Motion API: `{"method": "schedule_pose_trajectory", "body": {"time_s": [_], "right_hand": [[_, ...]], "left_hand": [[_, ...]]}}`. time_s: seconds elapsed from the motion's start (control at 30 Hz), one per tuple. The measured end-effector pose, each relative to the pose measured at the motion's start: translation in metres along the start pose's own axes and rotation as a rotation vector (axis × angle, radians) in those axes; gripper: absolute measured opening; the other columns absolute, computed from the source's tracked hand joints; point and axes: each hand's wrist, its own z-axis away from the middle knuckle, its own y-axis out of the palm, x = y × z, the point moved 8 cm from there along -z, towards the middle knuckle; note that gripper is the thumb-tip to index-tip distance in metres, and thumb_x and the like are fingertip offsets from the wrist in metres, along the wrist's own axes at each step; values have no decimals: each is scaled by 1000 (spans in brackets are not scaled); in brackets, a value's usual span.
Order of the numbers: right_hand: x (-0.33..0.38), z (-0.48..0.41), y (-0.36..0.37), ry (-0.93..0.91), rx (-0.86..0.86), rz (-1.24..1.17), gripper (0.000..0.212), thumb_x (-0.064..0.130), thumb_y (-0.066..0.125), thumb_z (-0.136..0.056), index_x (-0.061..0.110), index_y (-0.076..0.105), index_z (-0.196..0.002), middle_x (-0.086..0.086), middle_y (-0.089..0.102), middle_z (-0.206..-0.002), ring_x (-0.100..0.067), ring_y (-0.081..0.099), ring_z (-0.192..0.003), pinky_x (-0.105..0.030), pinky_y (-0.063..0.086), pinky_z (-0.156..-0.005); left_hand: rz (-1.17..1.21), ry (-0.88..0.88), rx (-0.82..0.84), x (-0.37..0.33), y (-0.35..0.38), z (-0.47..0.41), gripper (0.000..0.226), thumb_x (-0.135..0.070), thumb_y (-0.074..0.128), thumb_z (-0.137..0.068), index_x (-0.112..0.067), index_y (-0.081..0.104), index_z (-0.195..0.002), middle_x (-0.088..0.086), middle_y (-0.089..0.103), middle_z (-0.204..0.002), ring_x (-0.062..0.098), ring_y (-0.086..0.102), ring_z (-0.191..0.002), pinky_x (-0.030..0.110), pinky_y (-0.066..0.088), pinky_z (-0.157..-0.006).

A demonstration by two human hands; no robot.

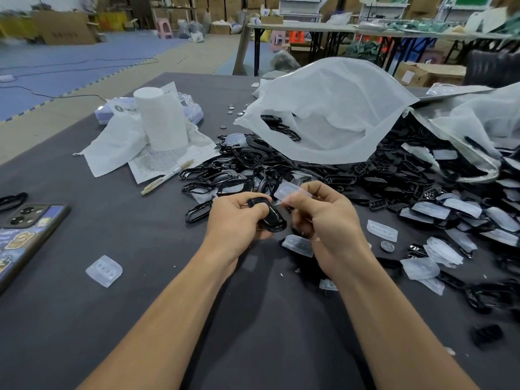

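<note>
Two bare forearms reach up from the bottom of the frame over the dark counter (135, 311). At centre, the left grip (239, 218) curls round one glossy black shell (272, 220), rounded and partly covered by the fingers. Just beside it, the right grip (329, 220) pinches one cloudy translucent pad (289, 190), its lower part hidden behind the thumb. One phone (25, 235) is cut off at the left edge. Beyond lie one pen (167, 177), a heap of black frames (309, 170) too many to count, one white roll (163, 119), and a white bag (332, 114) at upper right.
</note>
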Motion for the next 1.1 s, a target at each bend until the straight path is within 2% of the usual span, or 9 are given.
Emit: {"method": "schedule_pose_trajectory", "body": {"time_s": [0.07, 0.17, 0.27, 0.4, 0.5, 0.63, 0.8, 0.93, 1.1], "right_hand": [[2, 2, -1, -36, -29, 45, 23, -1, 70, -91, 14, 63, -75, -10, 59, -73, -10, 43, -49, -22, 35, -51], [3, 6, 2, -52, -34, 57, 22, -1, 69, -92, 9, 67, -73, 7, 56, -52, -2, 45, -39, -13, 38, -44], [1, 7, 6, -66, -34, 107, 27, -1, 71, -90, 12, 71, -66, 9, 56, -49, -1, 45, -39, -10, 37, -45], [-6, 5, 4, -47, -96, 196, 22, 13, 77, -88, 20, 78, -67, 4, 62, -58, -4, 49, -48, -28, 46, -59], [-8, 4, -1, -61, -152, 263, 14, 21, 78, -86, 23, 80, -72, 5, 66, -60, -7, 53, -54, -34, 48, -64], [-7, 4, -4, -100, -198, 405, 9, 31, 79, -81, 31, 80, -72, 8, 69, -59, -3, 58, -55, -30, 51, -60], [-3, 4, -2, -161, -222, 540, 13, 32, 81, -82, 36, 79, -69, 12, 72, -62, 1, 63, -57, -11, 44, -49], [-1, 4, -3, -183, -255, 643, 14, 36, 79, -80, 28, 79, -69, 13, 72, -63, -7, 69, -68, -29, 57, -70], [7, 7, 0, -268, -296, 767, 22, 39, 79, -77, 24, 72, -64, 13, 67, -57, -9, 65, -61, -34, 57, -67]], "left_hand": [[0, -9, 6, 1, 1, 0, 24, 4, 65, -93, -14, 79, -89, 8, 77, -78, 21, 75, -67, 26, 56, -51], [31, -19, 16, 3, 2, 1, 26, 5, 64, -92, -16, 79, -90, 8, 78, -78, 19, 75, -67, 27, 58, -54], [67, -39, 74, 5, 7, 0, 24, 2, 62, -94, -12, 79, -104, 10, 80, -88, 19, 78, -75, 27, 59, -59], [163, -125, 150, 9, 14, 1, 26, -12, 56, -101, -10, 80, -93, 12, 80, -91, 21, 78, -83, 30, 62, -65], [331, -230, 162, 14, 17, 1, 41, -24, 39, -112, -2, 72, -102, 17, 79, -89, 27, 79, -80, 38, 65, -68], [434, -298, 251, 11, 25, 4, 69, -46, 23, -113, 6, 68, -110, 21, 76, -90, 27, 77, -75, 38, 65, -69], [444, -318, 275, 12, 25, 5, 76, -54, 20, -111, 4, 69, -106, 23, 72, -97, 25, 70, -81, 35, 63, -66], [478, -303, 313, 7, 29, 8, 70, -50, 21, -112, 7, 62, -114, 5, 64, -58, 11, 58, -42, 27, 59, -54], [451, -284, 330, 10, 31, 9, 58, -38, 31, -113, 9, 66, -118, 12, 68, -77, 13, 54, -52, 29, 60, -59]]}}
